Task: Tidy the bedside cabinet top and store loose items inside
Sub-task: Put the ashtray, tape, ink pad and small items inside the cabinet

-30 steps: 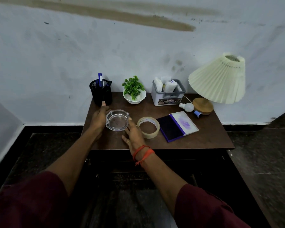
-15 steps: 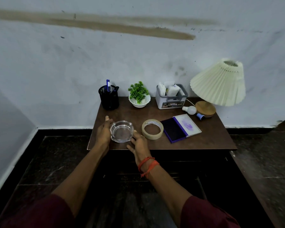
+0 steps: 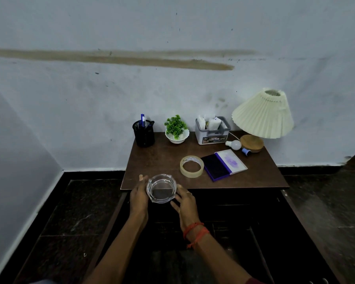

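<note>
Standing beyond both hands: cabinet top (image 3: 156, 160), brown. Lamp (image 3: 262, 114), far right of the hands. Stamp pad (image 3: 223, 163) and tape roll (image 3: 191, 166), beyond the right hand (image 3: 186, 202). Glass ashtray (image 3: 161, 188), cupped between left hand (image 3: 138, 194) and right at the front edge, fingers curved against its sides.

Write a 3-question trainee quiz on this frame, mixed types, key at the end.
1. True or false: the glass ashtray rests fully on the cabinet top.
2. Which hand wears the orange wrist thread? A) left hand B) right hand
3. Fill in: the tape roll lies just left of the open ____.

Key
1. False: both hands hold it at the front edge, partly past it.
2. B
3. stamp pad
</note>
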`<state>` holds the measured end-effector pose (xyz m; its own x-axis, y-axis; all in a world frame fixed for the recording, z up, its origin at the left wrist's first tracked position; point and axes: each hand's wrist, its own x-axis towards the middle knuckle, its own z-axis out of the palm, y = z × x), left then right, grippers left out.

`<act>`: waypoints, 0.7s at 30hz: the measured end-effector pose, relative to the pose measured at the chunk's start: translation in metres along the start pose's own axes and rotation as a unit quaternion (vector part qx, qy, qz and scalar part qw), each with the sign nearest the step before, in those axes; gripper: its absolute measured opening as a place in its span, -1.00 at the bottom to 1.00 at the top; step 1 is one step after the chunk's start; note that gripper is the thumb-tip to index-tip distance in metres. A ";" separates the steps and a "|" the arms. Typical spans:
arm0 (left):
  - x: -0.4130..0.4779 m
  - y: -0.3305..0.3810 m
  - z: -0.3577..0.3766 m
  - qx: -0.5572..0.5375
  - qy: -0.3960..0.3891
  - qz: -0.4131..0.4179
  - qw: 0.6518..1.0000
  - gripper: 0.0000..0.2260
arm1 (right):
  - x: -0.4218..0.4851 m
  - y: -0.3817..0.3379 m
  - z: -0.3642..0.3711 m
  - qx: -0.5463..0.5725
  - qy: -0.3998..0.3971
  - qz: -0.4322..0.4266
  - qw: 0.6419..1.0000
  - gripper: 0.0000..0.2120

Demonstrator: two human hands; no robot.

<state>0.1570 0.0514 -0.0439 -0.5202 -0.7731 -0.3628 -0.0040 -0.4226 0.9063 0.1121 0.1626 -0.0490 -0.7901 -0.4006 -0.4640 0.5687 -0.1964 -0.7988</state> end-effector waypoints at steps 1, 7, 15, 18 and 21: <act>-0.006 -0.003 -0.003 -0.006 0.002 -0.001 1.000 -0.72 | -0.003 0.003 -0.003 0.000 0.001 0.000 1.000 -0.68; -0.035 -0.021 -0.013 -0.031 0.008 -0.008 0.999 -0.84 | -0.024 0.019 -0.022 0.006 0.026 0.002 1.000 -0.70; -0.038 -0.047 -0.026 -0.055 0.027 -0.023 0.998 -0.64 | -0.023 0.042 -0.031 0.007 0.059 0.024 0.998 -0.73; -0.032 -0.053 -0.027 -0.050 0.035 -0.034 0.998 -0.68 | -0.014 0.053 -0.033 -0.003 0.066 0.039 0.997 -0.72; -0.024 -0.061 -0.027 -0.031 0.039 -0.042 0.998 -0.66 | 0.001 0.061 -0.034 -0.020 0.071 0.051 0.996 -0.72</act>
<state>0.1930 0.0829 -0.0958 -0.4523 -0.7669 -0.4553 0.0082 -0.5141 0.8577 0.1380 0.1806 -0.1111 -0.7550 -0.2855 -0.5903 0.6400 -0.1247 -0.7582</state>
